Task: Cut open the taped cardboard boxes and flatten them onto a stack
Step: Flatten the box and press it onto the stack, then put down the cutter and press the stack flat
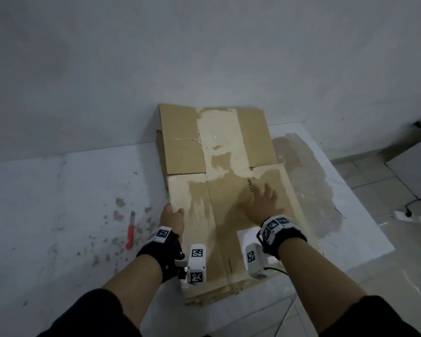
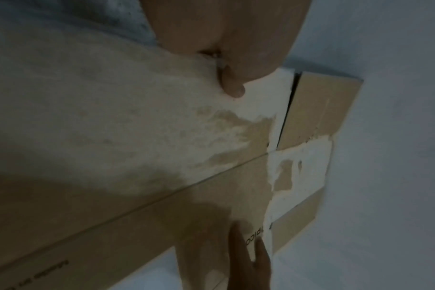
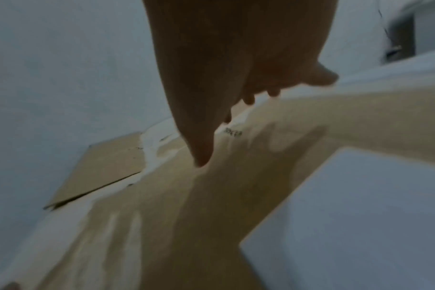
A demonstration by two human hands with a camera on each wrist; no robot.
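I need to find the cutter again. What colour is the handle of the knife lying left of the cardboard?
Red, on the knife; it shows best in the head view.

The white table [image 1: 58, 190] stands against the wall, its surface chipped and speckled, with a large worn patch at the right. A stack of flattened cardboard [image 1: 229, 154] lies on it, and a red-handled knife [image 1: 130, 231] lies well left of the stack.
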